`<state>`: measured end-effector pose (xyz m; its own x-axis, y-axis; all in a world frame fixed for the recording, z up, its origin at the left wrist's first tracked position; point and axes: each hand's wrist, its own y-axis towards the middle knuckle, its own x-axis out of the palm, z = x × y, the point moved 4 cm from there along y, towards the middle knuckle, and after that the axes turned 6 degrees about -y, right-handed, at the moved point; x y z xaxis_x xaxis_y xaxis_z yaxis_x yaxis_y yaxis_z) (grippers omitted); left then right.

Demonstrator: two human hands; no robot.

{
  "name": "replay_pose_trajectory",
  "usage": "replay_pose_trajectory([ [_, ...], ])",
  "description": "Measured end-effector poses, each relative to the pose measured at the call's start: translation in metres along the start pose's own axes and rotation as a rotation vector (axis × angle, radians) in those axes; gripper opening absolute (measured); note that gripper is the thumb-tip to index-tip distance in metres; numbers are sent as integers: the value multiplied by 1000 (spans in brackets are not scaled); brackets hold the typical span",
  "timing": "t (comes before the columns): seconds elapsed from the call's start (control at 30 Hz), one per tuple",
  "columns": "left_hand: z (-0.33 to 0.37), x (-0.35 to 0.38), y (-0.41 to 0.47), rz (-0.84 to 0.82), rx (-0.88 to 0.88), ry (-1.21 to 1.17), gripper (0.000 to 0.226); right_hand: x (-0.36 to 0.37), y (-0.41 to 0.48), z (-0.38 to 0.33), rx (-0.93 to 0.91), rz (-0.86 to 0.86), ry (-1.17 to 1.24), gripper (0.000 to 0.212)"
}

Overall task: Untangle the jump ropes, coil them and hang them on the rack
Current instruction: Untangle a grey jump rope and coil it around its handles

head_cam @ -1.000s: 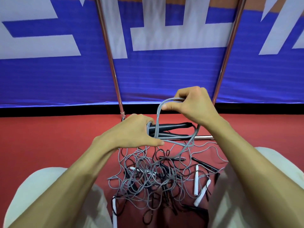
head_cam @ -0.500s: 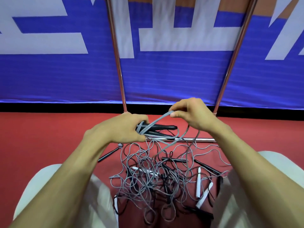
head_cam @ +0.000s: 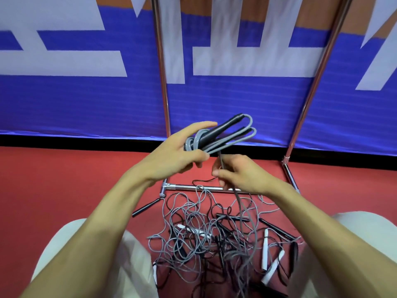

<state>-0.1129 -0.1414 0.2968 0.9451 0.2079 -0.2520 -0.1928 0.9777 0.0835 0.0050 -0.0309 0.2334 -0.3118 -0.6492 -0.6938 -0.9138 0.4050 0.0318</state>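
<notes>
I see the left hand (head_cam: 180, 153) gripping the grey coil (head_cam: 221, 136), which points up and right toward the rack (head_cam: 160, 61). Just below it, the right hand (head_cam: 240, 175) pinches the loose rope (head_cam: 220, 161) running down to the tangled pile (head_cam: 204, 239).

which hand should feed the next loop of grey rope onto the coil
Likely right. The right hand pinches the loose grey strand running down to the pile, while the left hand is full holding the coil.

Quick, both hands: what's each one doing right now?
Left hand: grips the coiled grey jump rope and its black handles.
Right hand: pinches that rope's trailing grey strand.
</notes>
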Motion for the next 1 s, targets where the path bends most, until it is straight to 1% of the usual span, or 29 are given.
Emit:
replay_pose_trajectory([
  [0.1, -10, -7, 5, 131, -18, 14, 23, 12, -4, -6, 65, -120, 31, 13],
  [0.13, -15, -10, 7, 167, -34, 46, 18, 15, -6, -8, 79, -180, 2, 14],
  [0.2, -23, -16, 9, 214, -63, 135, 24, 15, -10, -10, 104, -265, -99, 16],
  [0.3, -29, -17, 10, 213, -89, 376, 35, 2, -15, -10, 101, -267, -309, 14],
  [0.37, -30, -15, 11, 210, -102, 517, 38, -5, -19, -11, 98, -281, -383, 9],
  [0.47, -36, -12, 16, 217, -156, 654, 40, -12, -28, -13, 62, -310, -465, 5],
  [0.53, -42, -9, 20, 197, -199, 748, 39, -17, -29, -17, -26, -257, -520, 6],
  [0.63, -48, -3, 22, 132, -227, 848, 36, -28, -30, -24, -223, -114, -598, 10],
  [0.7, -50, 0, 23, 87, -210, 902, 35, -35, -30, -27, -281, 15, -668, 14],
  [0.77, -49, 3, 24, 47, -176, 892, 35, -45, -31, -28, -313, 172, -698, 19],
  [0.83, -45, 10, 24, -14, -138, 864, 33, -54, -32, -27, -310, 326, -667, 22],
  [0.9, -39, 21, 19, -81, -100, 816, 31, -65, -32, -23, -244, 465, -537, 27],
  [0.93, -36, 28, 16, -110, -77, 789, 29, -69, -31, -20, -204, 510, -447, 27],
  [1.0, -30, 39, 9, -158, -25, 713, 28, -72, -29, -15, -109, 548, -285, 25],
])
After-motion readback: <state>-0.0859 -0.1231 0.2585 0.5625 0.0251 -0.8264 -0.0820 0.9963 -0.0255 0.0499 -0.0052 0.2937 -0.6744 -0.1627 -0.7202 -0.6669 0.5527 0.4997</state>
